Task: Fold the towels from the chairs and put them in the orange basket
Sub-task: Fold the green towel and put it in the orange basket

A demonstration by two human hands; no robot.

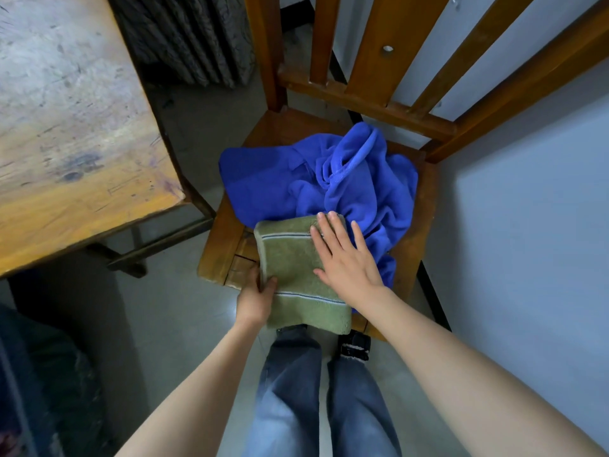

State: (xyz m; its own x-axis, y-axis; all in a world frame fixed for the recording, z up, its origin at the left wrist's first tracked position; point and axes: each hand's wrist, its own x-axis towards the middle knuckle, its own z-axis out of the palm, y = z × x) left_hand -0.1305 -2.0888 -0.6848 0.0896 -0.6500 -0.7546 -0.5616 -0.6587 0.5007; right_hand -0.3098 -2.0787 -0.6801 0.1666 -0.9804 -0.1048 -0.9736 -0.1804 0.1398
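Observation:
A folded green towel [291,258] with thin striped bands lies on the front of a wooden chair seat [220,239], partly overhanging its front edge. My left hand [255,300] grips the towel's near left edge, thumb on top. My right hand [346,258] rests flat on the towel's right side, fingers spread. Behind it a crumpled blue towel [316,179] covers most of the seat. The orange basket is not in view.
A worn wooden table [66,127] stands to the left with metal legs beneath it. The chair's slatted back [389,54] rises at the top. A pale wall [527,225] is close on the right. My jeans-clad legs [290,390] stand in front of the chair.

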